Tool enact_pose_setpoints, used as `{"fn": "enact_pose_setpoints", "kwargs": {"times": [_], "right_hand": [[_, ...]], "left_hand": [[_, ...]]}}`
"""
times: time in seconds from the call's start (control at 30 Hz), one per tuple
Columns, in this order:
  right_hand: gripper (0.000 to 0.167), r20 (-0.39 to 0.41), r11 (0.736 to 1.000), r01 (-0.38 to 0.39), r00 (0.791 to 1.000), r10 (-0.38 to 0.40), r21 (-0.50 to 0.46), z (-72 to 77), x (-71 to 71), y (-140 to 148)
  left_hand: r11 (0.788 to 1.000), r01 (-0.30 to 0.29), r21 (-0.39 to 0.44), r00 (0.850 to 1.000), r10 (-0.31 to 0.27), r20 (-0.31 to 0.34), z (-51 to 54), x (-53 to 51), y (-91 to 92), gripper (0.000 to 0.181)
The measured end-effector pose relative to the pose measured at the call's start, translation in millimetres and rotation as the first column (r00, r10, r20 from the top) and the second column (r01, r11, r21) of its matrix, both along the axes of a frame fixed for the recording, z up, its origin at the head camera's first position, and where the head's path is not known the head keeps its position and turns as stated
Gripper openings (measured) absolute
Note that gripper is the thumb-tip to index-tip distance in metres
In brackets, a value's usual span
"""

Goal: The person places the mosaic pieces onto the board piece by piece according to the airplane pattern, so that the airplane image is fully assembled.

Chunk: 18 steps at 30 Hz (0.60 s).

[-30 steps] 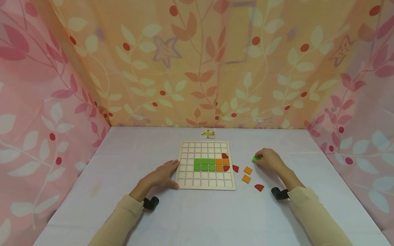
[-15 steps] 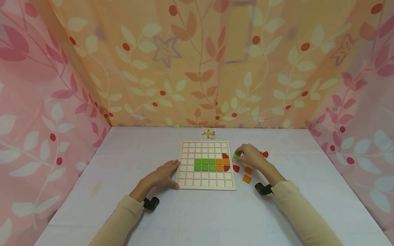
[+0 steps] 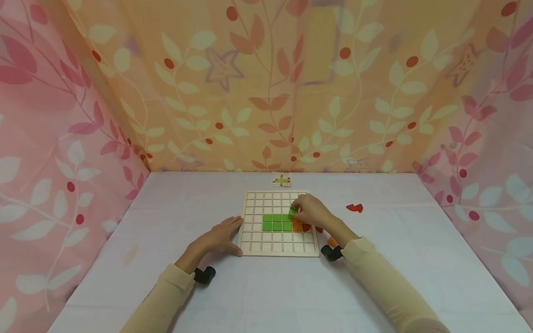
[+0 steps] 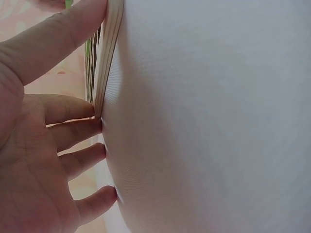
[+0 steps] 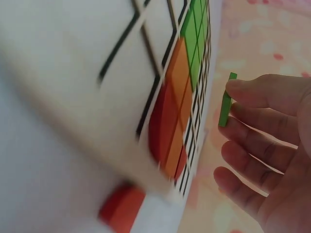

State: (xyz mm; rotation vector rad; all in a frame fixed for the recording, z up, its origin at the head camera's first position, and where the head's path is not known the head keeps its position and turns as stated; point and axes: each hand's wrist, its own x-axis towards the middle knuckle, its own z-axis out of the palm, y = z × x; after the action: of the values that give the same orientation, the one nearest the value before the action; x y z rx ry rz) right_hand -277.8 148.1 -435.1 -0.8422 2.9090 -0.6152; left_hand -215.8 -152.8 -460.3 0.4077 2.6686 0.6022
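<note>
The board [image 3: 272, 247] lay part-filled — right hand [image 3: 315, 213] pinching a green tile [image 5: 227, 102], left hand [image 3: 220, 236] with fingers [image 4: 81, 159] spread — red pieces [image 3: 352, 207] unplaced.

Free room over board's near rows [image 3: 277, 249], left fingers [image 4: 75, 134] blocking left edge, right forearm [image 3: 343, 232] opposite
</note>
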Motion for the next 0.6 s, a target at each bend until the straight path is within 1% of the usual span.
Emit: {"fn": "enact_pose_setpoints", "kwargs": {"times": [0.33, 0.6], "right_hand": [[0.019, -0.003, 0.998, -0.057, 0.998, 0.057, 0.016, -2.3, 7.7, -39], [0.017, -0.019, 0.991, -0.131, 0.991, 0.131, 0.024, -6.1, 10.1, -62]], "left_hand": [[1.000, 0.003, 0.013, 1.000, -0.003, -0.003, -0.5, 0.0, -1.0, 0.104], [1.000, 0.013, 0.016, 1.000, -0.013, -0.005, -0.8, -0.9, -1.4, 0.104]]}}
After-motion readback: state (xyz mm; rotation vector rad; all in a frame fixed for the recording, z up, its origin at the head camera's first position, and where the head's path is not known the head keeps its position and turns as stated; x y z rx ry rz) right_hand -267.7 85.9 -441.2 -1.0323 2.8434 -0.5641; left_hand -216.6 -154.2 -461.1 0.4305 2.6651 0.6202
